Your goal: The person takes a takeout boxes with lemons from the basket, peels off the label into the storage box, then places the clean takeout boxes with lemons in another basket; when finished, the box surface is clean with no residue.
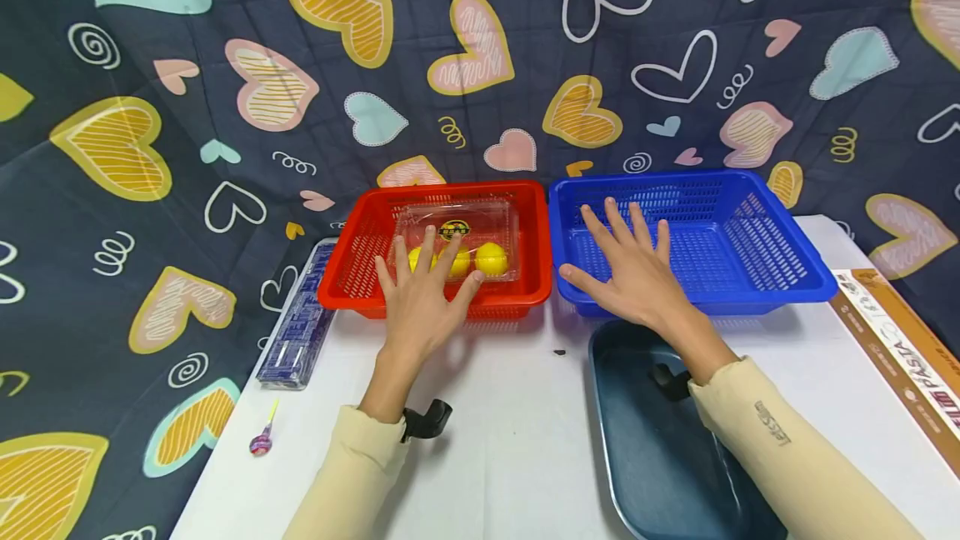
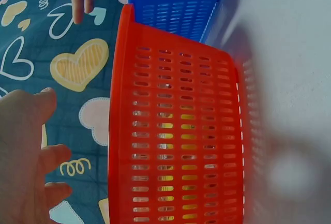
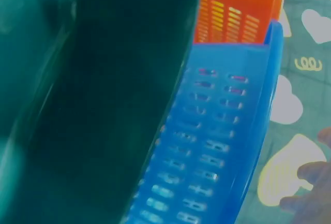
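1. Two hands out flat over two baskets: left hand (image 1: 420,294) above the near rim of the red basket (image 1: 352,269), right hand (image 1: 633,273) above the near left corner of the blue basket (image 1: 780,273).
2. Left fingers (image 1: 429,250) straight and spread, gripping nothing, reaching over the clear plastic box (image 1: 457,232); contact with its lid impossible to judge from the head view.
3. Right fingers (image 1: 615,223) likewise straight and fanned, holding nothing, hovering over or lightly resting on the blue rim; cannot tell which.
4. Inside the clear box, yellow round fruits (image 1: 491,258), sitting toward its near side, partly hidden behind the left fingers.
5. Box lying in the middle of the red basket, probably parked there so as to be lifted out with one hand.
6. Baskets side by side, walls touching or nearly so, at the far edge of the white table (image 1: 510,440), likely to keep any transfer short.
7. Just in front of the blue basket, under the right forearm, a dark blue tray (image 1: 645,457).
8. At the left table edge, a clear packet with blue print (image 1: 300,323) and a small lollipop (image 1: 262,440); at the right edge, a brown printed carton (image 1: 900,357).
9. Behind everything, a dark heart-patterned cloth (image 1: 150,107).
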Demonstrator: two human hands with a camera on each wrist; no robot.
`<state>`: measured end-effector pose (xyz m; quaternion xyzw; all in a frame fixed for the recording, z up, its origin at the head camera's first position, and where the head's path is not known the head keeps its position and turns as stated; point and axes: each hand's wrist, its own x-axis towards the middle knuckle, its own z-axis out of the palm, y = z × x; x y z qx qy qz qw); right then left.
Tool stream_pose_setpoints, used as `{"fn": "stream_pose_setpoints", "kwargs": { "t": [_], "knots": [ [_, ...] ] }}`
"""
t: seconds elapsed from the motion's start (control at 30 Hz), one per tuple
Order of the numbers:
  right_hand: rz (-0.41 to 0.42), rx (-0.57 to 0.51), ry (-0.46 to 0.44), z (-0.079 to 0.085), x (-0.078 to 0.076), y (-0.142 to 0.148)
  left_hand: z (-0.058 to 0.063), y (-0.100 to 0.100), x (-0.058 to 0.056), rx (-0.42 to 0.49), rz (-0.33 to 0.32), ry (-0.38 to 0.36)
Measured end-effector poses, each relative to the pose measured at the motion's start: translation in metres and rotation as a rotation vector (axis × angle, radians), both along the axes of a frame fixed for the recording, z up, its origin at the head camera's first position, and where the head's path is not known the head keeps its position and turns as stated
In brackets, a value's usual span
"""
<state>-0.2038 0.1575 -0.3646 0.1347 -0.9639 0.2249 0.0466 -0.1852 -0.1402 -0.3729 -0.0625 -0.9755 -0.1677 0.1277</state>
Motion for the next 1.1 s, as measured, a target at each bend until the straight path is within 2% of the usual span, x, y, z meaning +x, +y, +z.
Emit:
{"fn": "stream_pose_setpoints", "kwargs": {
  "t": [0.4, 0.73, 1.1],
  "knots": [
    [0.030, -0.055, -0.048, 0.005, -0.010, -0.018, 0.002, -0.014, 0.003, 0.027, 0.031, 0.012],
    [0.050, -0.170, -0.069, 0.010, -0.020, -0.029, -0.001, -0.031, 0.007, 0.058, 0.057, 0.003],
    [0.101, -0.183, -0.072, 0.012, -0.032, -0.052, -0.004, -0.044, 0.013, 0.092, 0.104, 0.002]
  ]
}}
